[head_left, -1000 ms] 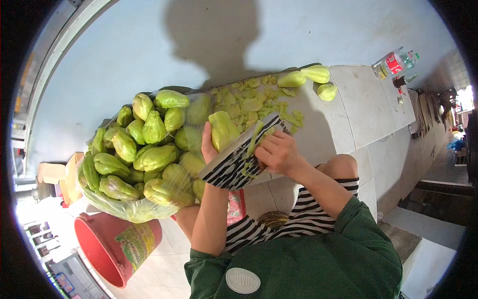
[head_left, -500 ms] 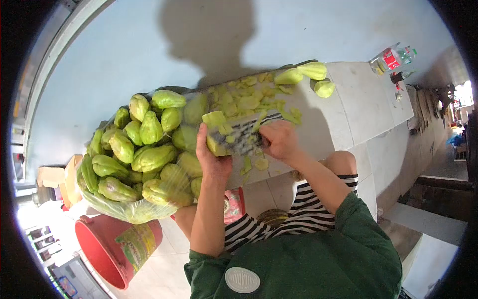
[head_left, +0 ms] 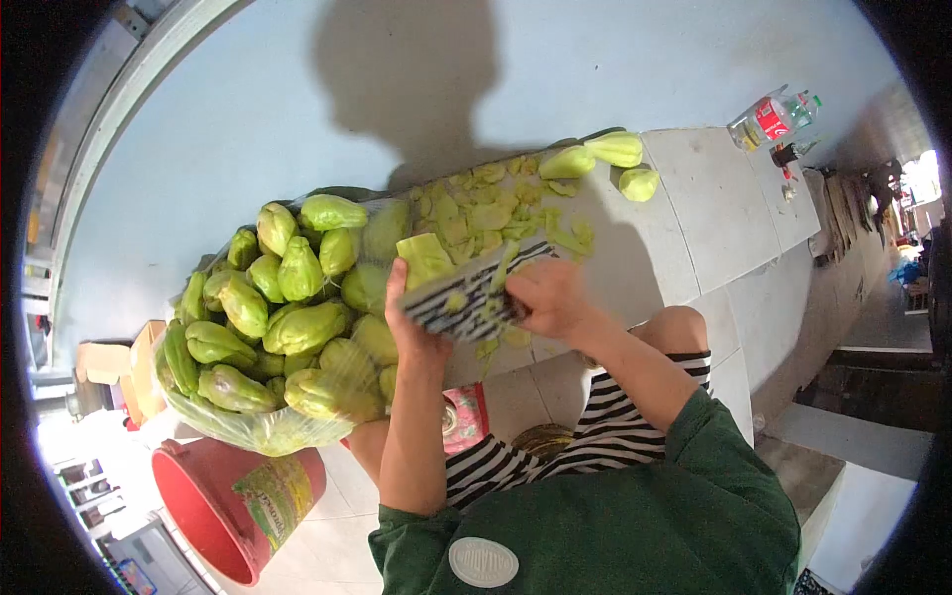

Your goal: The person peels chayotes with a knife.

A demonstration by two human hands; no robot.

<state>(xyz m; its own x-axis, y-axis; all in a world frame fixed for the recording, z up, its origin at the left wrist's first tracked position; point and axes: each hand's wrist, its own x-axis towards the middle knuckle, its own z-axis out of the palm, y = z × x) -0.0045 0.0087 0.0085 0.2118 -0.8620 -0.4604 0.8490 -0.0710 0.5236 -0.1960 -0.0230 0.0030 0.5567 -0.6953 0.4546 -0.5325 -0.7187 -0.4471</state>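
A pale green peeled chayote (head_left: 422, 260) is held in my left hand (head_left: 415, 322), with the fingers wrapped round it. My right hand (head_left: 550, 297) is closed on the end of a wide flat blade (head_left: 476, 296), whose face shows black-and-white stripes and bits of green peel. The blade lies across the chayote and hides part of it. Beyond the hands, green peelings (head_left: 476, 203) are spread over the tiled ledge. Unpeeled chayotes (head_left: 302, 268) fill a clear plastic bag just left of my left hand.
Peeled chayotes (head_left: 615, 150) lie at the far end of the peelings. A plastic bottle (head_left: 773, 119) stands by the wall at the upper right. On the floor at the lower left is a red bucket (head_left: 203, 496). A red patterned packet (head_left: 465, 417) is between my legs.
The blade swung lower and flatter against the chayote, then tilted up again. My left hand has shifted slightly left with the chayote. Both holds are unchanged.
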